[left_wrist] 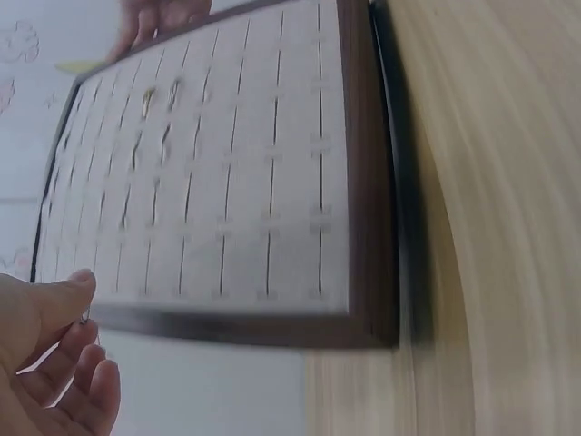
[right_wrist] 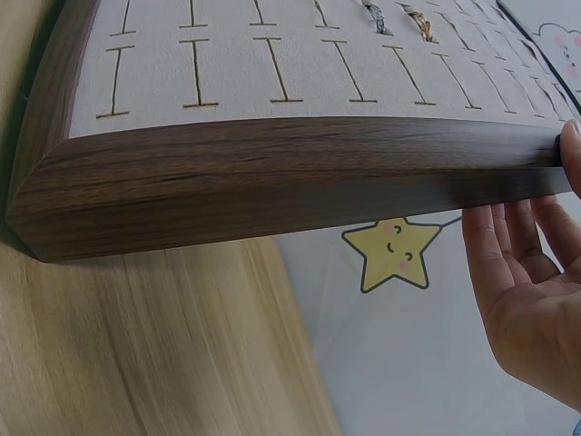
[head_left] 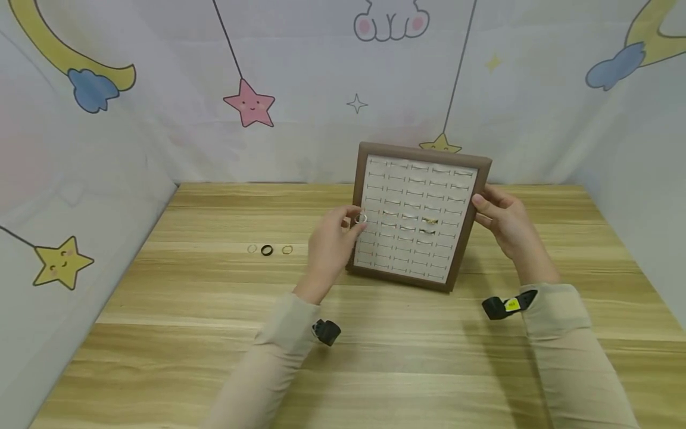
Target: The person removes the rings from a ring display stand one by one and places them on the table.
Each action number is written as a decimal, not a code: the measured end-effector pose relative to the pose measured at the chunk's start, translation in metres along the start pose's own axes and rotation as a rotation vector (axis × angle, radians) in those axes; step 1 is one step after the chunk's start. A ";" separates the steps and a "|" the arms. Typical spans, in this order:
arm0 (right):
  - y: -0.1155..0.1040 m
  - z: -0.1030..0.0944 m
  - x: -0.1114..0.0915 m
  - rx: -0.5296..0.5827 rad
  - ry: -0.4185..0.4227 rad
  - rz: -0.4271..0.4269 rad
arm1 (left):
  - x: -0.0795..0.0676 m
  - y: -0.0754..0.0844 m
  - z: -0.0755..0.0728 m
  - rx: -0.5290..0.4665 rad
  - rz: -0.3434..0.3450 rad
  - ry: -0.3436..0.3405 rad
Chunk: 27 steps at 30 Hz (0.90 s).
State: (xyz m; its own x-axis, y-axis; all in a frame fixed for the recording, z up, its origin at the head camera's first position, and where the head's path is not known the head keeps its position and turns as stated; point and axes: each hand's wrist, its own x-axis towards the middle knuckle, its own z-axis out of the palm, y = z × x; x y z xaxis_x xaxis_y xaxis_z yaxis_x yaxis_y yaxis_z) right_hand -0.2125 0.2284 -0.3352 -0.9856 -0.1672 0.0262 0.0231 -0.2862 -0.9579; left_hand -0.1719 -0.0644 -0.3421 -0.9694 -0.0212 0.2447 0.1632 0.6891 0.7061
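Observation:
A ring display board with a brown wooden frame point(head_left: 462, 250) and a pale slotted pad point(head_left: 386, 251) stands leaning back on the table. My left hand point(head_left: 328, 250) pinches a silver ring point(head_left: 361, 219) between thumb and fingertips, in front of the board's left edge. On the opposite side, my right hand point(head_left: 508, 229) holds the frame, thumb on its front and fingers behind. Two rings sit in neighbouring slots right of the pad's middle: a gold ring point(right_wrist: 420, 25) and a silver ring point(right_wrist: 377, 18), both seen in the right wrist view.
Left of the board, a thin pale ring point(head_left: 252, 249), a black ring point(head_left: 267, 250) and a thin gold ring point(head_left: 287, 249) lie in a row on the wooden table point(head_left: 177, 322). Behind the table hangs a white cloth point(head_left: 305, 143) printed with stars and moons.

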 end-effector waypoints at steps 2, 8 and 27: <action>0.000 0.000 0.000 0.000 0.001 -0.001 | 0.001 -0.011 -0.007 0.009 -0.032 0.018; 0.001 0.000 0.000 -0.008 0.010 -0.001 | -0.001 -0.040 -0.027 0.020 -0.101 0.030; 0.002 -0.002 0.002 -0.033 0.026 0.000 | -0.016 -0.124 -0.074 0.115 -0.319 -0.052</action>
State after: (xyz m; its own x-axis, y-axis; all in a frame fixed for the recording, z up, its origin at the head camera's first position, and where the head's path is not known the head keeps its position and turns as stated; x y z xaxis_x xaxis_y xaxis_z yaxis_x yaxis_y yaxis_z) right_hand -0.2150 0.2297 -0.3382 -0.9897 -0.1421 0.0189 0.0181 -0.2547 -0.9669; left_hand -0.1633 -0.2033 -0.3847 -0.9768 -0.2138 -0.0122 -0.1682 0.7310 0.6613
